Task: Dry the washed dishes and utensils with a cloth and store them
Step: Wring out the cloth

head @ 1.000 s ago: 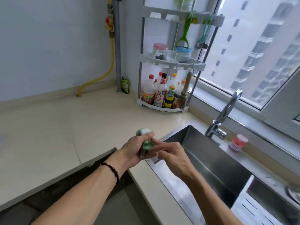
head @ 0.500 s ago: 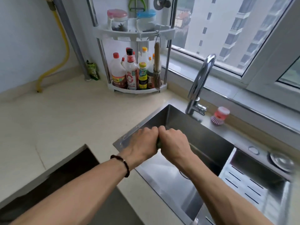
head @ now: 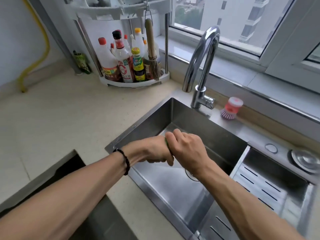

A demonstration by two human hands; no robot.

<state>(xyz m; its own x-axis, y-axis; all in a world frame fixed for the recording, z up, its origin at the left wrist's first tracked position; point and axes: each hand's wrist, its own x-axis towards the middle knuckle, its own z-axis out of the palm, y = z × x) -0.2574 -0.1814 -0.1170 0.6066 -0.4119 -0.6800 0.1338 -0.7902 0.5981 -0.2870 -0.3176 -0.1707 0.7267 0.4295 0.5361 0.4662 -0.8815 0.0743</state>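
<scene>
A: Entry, risk first. Both hands are over the sink (head: 216, 135), pressed together round a small green thing (head: 166, 143). Only a thin sliver of it shows between them, so I cannot say whether it is the cloth or a utensil. If the grip slackens, it drops straight into the basin, which looks wet, and the drying would be undone.

B: Cause?

A: Opposed wringing or twisting pressure, judging by the wrists. A slip of one palm would release it. Second risk: the drain (head: 190, 174) lies just below the right wrist; a small item could land on it.

B: State of the hands?

A: Left hand (head: 152, 151): fingers curled down and in, closed round the green thing. Right hand (head: 187, 148): knuckles up, fingers wrapped over the same thing from the other side. The two hands touch each other at the sliver.

B: Position of the thing relative to them?

A: Between the palms, almost wholly hidden, held above the basin near its left rim and apart from the table (head: 69, 118). Faucet (head: 202, 66) is beyond the hands; no water seen running. Nothing stored yet, as far as visible.
</scene>
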